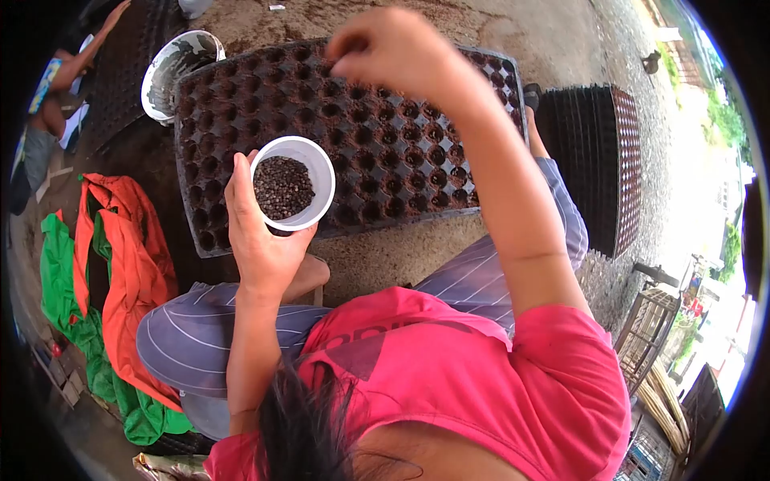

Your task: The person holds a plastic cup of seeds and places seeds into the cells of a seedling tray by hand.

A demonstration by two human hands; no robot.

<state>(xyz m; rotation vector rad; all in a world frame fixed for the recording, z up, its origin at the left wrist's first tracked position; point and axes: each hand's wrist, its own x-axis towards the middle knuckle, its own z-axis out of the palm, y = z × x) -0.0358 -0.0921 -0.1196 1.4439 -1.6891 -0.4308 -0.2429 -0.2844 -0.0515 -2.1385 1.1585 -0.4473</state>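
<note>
My left hand (258, 240) is wrapped round a white plastic cup (322, 184), tilted so that its opening faces me. Small dark seeds (282, 189) lie inside the cup. Beneath both hands is a black seedling tray (383, 128), its many round cells holding dark brown soil. Over the tray's far edge hovers my right hand (397, 56), slightly blurred, with its thumb and fingers curled together in a pinch. Whatever is between those fingertips is too small or hidden to make out.
A soil-smeared white bucket (183, 68) stands by the tray's far left corner. Stacked black trays (589, 164) are on the right. Red and green cloth (128, 264) lies at left. Another person's arm (88, 52) shows at upper left. A wire cage (648, 329) stands at right.
</note>
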